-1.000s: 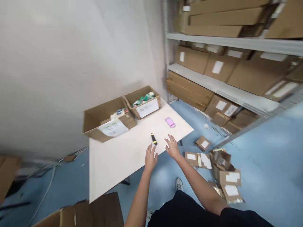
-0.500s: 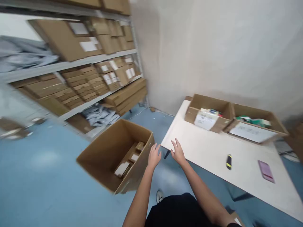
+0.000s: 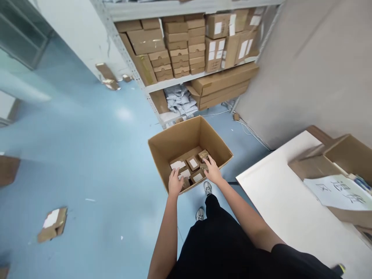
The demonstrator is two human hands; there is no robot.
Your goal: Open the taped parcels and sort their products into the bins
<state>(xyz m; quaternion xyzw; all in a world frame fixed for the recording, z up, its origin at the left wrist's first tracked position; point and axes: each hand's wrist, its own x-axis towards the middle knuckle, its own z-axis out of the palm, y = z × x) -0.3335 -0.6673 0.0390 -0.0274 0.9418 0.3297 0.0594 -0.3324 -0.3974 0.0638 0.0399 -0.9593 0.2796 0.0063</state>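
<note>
A large open cardboard carton [image 3: 180, 141] stands on the floor before me, with several small brown boxes inside, some bearing white labels. My left hand [image 3: 175, 182] is over the carton's near left side, fingers apart beside a white-labelled box [image 3: 185, 173]. At the near right side, my right hand [image 3: 213, 169] reaches inward, its outstretched fingers close to a small taped box [image 3: 203, 155]. Whether either hand touches a box I cannot tell. Another labelled box [image 3: 193, 163] lies between the hands.
Metal shelving [image 3: 186, 79] with stacked cardboard boxes rises behind the carton. A white table [image 3: 270, 186] at right holds an open box with a handwritten paper sign [image 3: 338, 192]. Flattened cardboard [image 3: 52, 224] lies on the blue floor at left.
My view has turned left and down. Both hands, earlier held in the air between carton and table, are now over the carton, and its contents show more fully.
</note>
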